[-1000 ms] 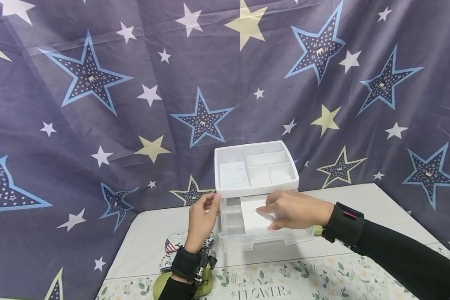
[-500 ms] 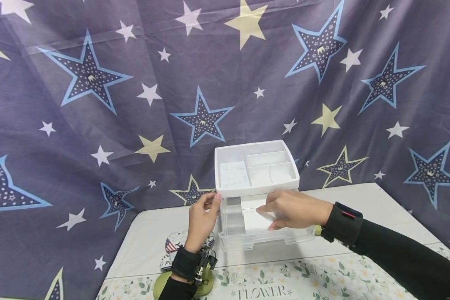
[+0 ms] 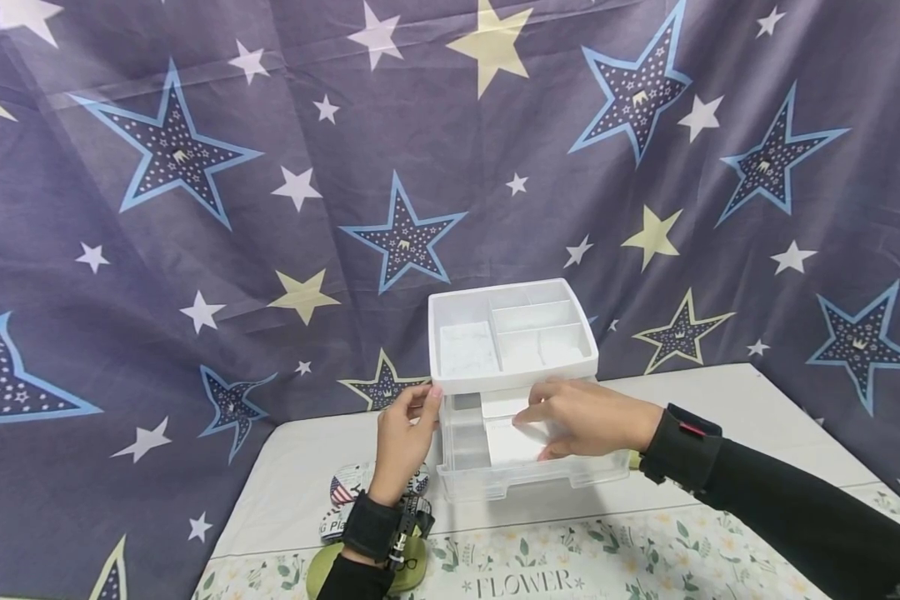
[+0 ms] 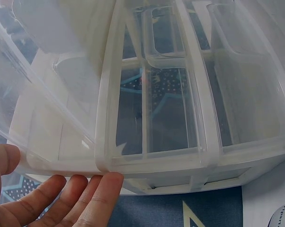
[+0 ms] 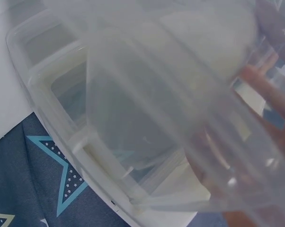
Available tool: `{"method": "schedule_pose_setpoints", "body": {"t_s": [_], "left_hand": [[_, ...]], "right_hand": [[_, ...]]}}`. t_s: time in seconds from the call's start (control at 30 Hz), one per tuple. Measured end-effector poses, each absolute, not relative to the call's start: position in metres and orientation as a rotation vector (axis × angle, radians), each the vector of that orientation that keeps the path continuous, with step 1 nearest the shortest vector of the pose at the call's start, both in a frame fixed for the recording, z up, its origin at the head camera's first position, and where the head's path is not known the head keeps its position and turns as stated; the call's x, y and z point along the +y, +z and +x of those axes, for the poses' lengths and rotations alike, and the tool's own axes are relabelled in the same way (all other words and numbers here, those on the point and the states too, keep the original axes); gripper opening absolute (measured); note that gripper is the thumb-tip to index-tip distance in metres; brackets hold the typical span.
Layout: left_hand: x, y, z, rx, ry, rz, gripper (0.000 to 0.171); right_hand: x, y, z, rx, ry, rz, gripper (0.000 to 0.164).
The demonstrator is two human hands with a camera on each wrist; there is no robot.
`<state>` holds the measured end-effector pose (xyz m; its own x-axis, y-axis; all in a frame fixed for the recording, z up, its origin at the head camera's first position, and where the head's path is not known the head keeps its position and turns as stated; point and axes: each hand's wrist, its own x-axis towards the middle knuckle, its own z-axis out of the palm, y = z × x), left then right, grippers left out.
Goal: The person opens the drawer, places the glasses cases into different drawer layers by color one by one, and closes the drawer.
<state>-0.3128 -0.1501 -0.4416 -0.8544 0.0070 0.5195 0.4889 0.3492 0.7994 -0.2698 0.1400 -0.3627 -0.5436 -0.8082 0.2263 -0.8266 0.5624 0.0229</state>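
A white plastic drawer organizer (image 3: 513,382) stands on the table, its divided top tray facing up. Its upper clear drawer (image 3: 468,483) is pulled out towards me. Inside lie a white box-like piece (image 3: 506,446) and, behind it, another flat white piece (image 3: 504,403). My right hand (image 3: 588,417) reaches into the drawer and holds the front white piece between thumb and fingers. At the organizer's left front corner, my left hand (image 3: 405,437) grips the frame edge; the left wrist view shows its fingertips (image 4: 111,182) against the frame. Clear plastic blurs the right hand in the right wrist view.
Left of the organizer lie a printed pouch (image 3: 341,500) and a green glasses case (image 3: 412,567), partly behind the left wrist. Another green thing (image 3: 635,460) shows at the drawer's right. A flower-print cloth (image 3: 525,575) covers the table front; a starry curtain (image 3: 270,250) hangs behind.
A dividing line now shows between the two white pieces, where one white surface ran through a second ago; the front one sits slightly lower. Both hands keep nearly the same place.
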Motion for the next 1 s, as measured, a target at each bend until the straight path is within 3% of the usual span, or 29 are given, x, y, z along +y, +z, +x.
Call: {"method": "schedule_pose_setpoints", "body": {"t_s": [0.37, 0.7, 1.0], "left_hand": [[-0.150, -0.442, -0.313, -2.195, -1.522, -0.423, 0.046], [-0.150, -0.441, -0.314, -2.190, -1.517, -0.434, 0.047], [-0.150, -0.441, -0.313, -2.191, -1.519, -0.423, 0.046]], "right_hand": [[0.144, -0.356, -0.263, -2.675, 0.203, 1.403, 0.049], [0.151, -0.363, -0.254, -2.528, 0.341, 1.357, 0.026], [0.154, -0.368, -0.248, -2.422, 0.428, 1.234, 0.030]]}}
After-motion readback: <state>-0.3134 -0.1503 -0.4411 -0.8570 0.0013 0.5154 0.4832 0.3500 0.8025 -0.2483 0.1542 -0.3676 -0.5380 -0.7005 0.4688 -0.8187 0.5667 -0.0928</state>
